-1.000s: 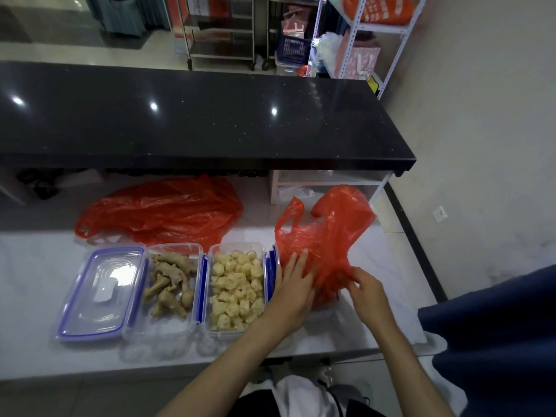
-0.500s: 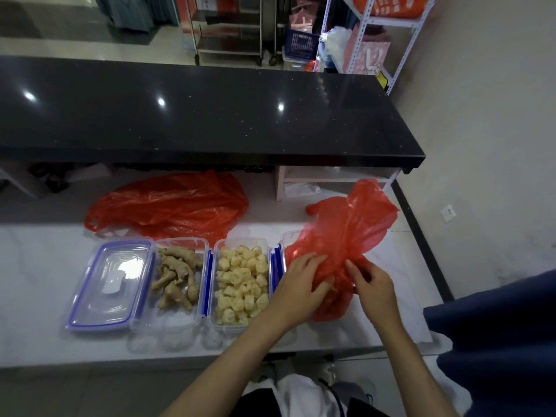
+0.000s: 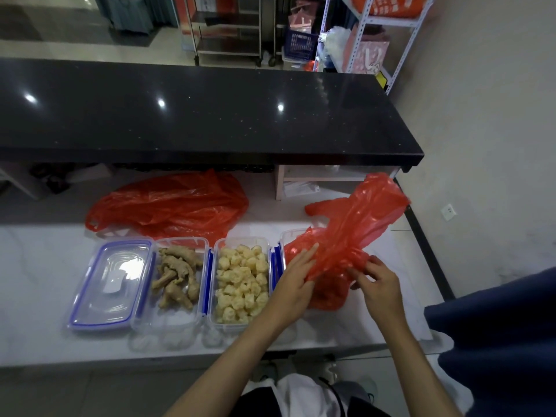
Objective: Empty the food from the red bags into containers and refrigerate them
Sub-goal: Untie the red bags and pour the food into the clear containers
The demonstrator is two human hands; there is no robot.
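A crumpled red bag (image 3: 352, 233) lies over a clear lid (image 3: 290, 237) at the right of the white counter. My left hand (image 3: 296, 282) holds the bag's left side, and my right hand (image 3: 377, 284) pinches its lower right part. To the left stand two open clear containers: one with pale yellow food cubes (image 3: 242, 281), one with brown ginger-like pieces (image 3: 177, 276). A blue-rimmed lid (image 3: 112, 281) lies flat at the far left. A second red bag (image 3: 171, 206) rests flattened behind the containers.
A raised black countertop (image 3: 195, 115) runs along the back of the white counter (image 3: 45, 266). A beige wall with a socket (image 3: 449, 211) stands on the right. A dark blue cloth (image 3: 496, 341) hangs at the lower right. Metal shelves (image 3: 388, 28) stand far behind.
Both hands have gathered the right red bag and twisted it; its top has swung to the right and its handle has dropped. The containers and the other bag have stayed put.
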